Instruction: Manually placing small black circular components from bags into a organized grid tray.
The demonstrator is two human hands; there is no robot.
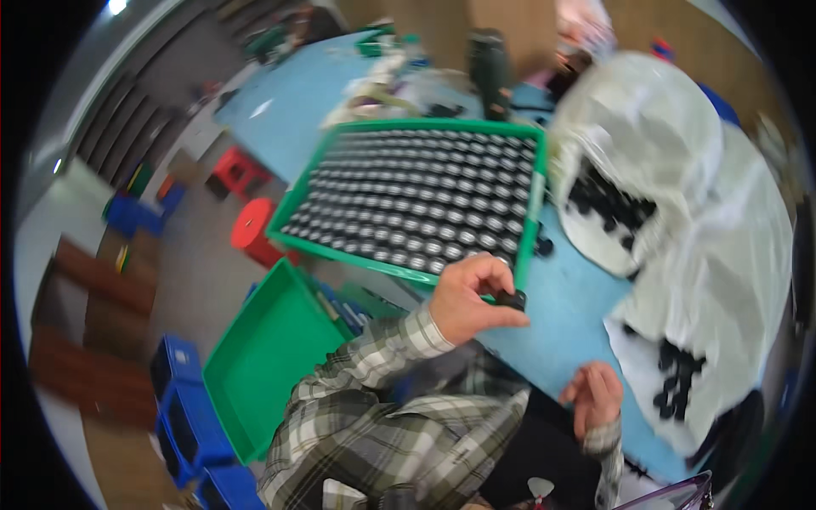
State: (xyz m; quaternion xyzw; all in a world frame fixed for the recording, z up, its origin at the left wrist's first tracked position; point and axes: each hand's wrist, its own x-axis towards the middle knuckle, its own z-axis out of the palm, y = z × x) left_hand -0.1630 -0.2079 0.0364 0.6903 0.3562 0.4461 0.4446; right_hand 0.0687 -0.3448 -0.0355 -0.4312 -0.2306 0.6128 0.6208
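My left hand (472,299) is closed in a pinch on a small round black cap (512,299), just off the near right corner of a green tray (399,274). Rows of small black round parts with shiny silver tops (408,200) fill that tray. Lower right, at the edge of the blue table (552,314), my right hand (595,395) hovers with loosely curled fingers, slightly apart, and nothing visible in them. Close to it lies a white bag (714,314) with loose black parts (677,378) at its mouth.
A second white bag (654,110) spills black parts (608,204) right of the tray. An empty green tray (263,365) sits at my left. A dark bottle (489,72) stands behind the full tray. Red stools (253,228) and blue bins (191,408) are on the left.
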